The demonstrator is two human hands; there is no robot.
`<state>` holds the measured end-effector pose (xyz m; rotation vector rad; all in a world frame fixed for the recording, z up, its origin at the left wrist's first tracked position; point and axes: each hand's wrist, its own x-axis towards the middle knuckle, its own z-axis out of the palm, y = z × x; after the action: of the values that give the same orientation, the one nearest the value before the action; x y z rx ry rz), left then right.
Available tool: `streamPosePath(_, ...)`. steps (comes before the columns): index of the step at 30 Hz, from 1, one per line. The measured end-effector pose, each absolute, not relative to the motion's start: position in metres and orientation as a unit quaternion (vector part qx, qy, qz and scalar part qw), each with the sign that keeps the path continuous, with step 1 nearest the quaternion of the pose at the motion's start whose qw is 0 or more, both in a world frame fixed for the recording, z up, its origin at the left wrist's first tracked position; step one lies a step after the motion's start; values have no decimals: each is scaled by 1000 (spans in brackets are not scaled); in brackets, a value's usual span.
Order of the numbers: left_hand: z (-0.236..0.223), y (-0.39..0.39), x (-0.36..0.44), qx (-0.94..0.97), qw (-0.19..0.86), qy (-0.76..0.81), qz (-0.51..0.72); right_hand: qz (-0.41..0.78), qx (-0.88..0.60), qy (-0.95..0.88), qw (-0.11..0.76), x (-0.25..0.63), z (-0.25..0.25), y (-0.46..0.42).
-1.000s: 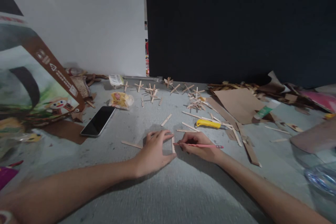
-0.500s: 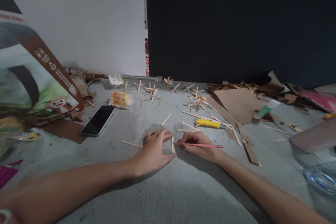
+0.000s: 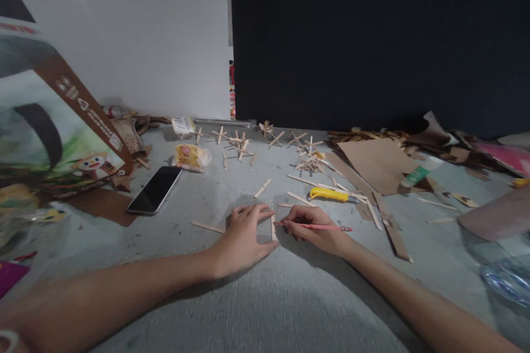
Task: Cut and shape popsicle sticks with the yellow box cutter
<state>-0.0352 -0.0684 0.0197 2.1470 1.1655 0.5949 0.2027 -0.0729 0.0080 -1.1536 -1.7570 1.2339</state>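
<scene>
Between the thumb and fingers of my left hand (image 3: 245,234), a short craft stick (image 3: 273,228) is gripped near its two ends against the table. My right hand (image 3: 314,227) is closed round a pink pencil (image 3: 327,227), whose tip is at the middle of that stick. Another craft stick (image 3: 207,226) lies left of my left hand, partly hidden by it. A loose stick (image 3: 262,188) lies beyond the hands. Just past my right hand, a yellow utility knife (image 3: 329,194) lies among several more sticks.
Crossed-stick pieces (image 3: 242,146) stand along the back. A phone (image 3: 155,190) and a wrapped snack (image 3: 191,157) are at left, near a large printed bag (image 3: 62,121). Cardboard (image 3: 375,165), a glue stick (image 3: 420,172) and a clear round object (image 3: 507,278) lie at right.
The pencil and my right hand have shifted very slightly at the craft stick. My left hand keeps its place on the stick.
</scene>
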Motion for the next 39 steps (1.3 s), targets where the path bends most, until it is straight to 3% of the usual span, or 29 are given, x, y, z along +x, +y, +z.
streamPosePath(25,18,-68,-36,830,279,435,212,479,-452,-670,342,203,5,-70)
streamPosePath(39,14,-86,-39,935,26,318,157,443,-463,-649,410,200,7,-72)
